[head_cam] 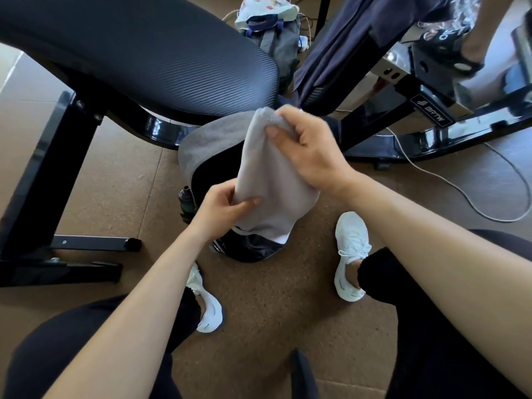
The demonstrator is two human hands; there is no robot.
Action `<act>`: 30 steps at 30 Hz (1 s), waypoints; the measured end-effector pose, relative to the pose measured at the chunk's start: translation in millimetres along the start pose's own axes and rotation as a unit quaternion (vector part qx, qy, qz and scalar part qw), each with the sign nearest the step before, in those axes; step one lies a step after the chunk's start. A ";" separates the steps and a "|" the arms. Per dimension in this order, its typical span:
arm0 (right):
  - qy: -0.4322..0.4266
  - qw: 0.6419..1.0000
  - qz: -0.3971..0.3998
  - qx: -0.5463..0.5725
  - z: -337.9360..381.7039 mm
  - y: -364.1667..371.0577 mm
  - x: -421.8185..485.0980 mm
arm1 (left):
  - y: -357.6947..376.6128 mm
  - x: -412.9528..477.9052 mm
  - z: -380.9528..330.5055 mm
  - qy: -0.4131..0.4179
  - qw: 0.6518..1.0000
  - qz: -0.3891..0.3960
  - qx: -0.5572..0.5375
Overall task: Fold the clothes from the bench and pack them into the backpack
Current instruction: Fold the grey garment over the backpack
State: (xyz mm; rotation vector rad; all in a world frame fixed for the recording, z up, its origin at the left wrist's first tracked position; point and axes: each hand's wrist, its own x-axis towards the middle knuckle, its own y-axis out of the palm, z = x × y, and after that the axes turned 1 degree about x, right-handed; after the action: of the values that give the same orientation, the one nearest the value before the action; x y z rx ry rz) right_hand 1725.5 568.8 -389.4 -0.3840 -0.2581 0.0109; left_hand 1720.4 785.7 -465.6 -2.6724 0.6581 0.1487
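Note:
A folded light grey garment (270,180) hangs over the open mouth of a grey and black backpack (198,148) standing on the floor below the bench. My right hand (308,145) pinches the garment's top edge. My left hand (224,208) grips its lower left side. The backpack's dark inside shows to the left of the cloth, and its dark lower part (250,249) shows under it. The black padded bench (138,61) stretches over the upper left. A dark blue garment (336,44) hangs at the upper right.
The bench's black steel frame (49,174) stands at left and its legs (431,131) cross the right. A second grey bag (273,33) sits behind. A white cable (449,180) trails over the brown floor. My white shoes (349,254) flank the backpack.

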 end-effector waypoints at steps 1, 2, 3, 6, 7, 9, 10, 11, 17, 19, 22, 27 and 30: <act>0.020 0.999 -0.040 0.017 -0.8 -4.6 2.1 | 3.2 -1.6 5.3 -0.020 1.000 0.004 0.016; 0.042 0.995 -0.080 0.029 -3.1 -9.2 4.2 | 5.5 -3.1 11.2 -0.040 0.999 0.010 0.030; 0.067 0.990 -0.118 0.036 -6.5 -13.7 6.3 | 7.4 -4.8 14.9 -0.058 0.997 0.021 0.037; 0.138 0.969 -0.200 0.047 -22.5 -27.6 11.2 | 11.1 -8.4 23.1 -0.089 0.994 0.046 0.036; 0.160 0.961 -0.221 0.047 -28.1 -32.8 12.1 | 12.5 -9.1 23.7 -0.097 0.994 0.044 0.030; 0.211 0.940 -0.264 0.047 -40.6 -43.0 14.5 | 15.5 -9.6 21.6 -0.111 0.994 0.018 -0.002; 0.239 0.927 -0.283 0.051 -46.8 -47.5 15.4 | 16.8 -10.3 19.7 -0.120 0.992 -0.008 -0.033; 0.265 0.915 -0.299 0.056 -52.1 -51.8 15.9 | 17.7 -11.3 16.2 -0.125 0.989 -0.037 -0.071; 0.328 0.880 -0.336 0.072 -66.1 -58.4 15.6 | 13.6 -17.1 -0.8 -0.118 0.951 -0.020 -0.283; 0.331 0.877 -0.339 0.075 -65.9 -57.0 16.2 | 13.1 -18.2 -4.6 -0.108 0.951 -0.001 -0.291; 0.334 0.876 -0.338 0.078 -65.7 -55.3 16.5 | 13.5 -18.2 -8.4 -0.098 0.956 -0.011 -0.277; 0.346 0.876 -0.329 0.063 -65.1 -53.2 15.8 | 12.0 -17.8 -15.1 -0.079 0.964 -0.033 -0.251; 0.355 0.872 -0.332 0.049 -66.4 -53.5 15.6 | 12.7 -16.3 -16.2 -0.075 0.965 -0.076 -0.240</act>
State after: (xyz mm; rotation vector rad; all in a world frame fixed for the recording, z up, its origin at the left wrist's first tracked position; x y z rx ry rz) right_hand 1755.2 495.7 -425.1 -0.1604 0.3529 -0.7850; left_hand 1700.2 775.9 -451.8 -3.1161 0.4036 0.5229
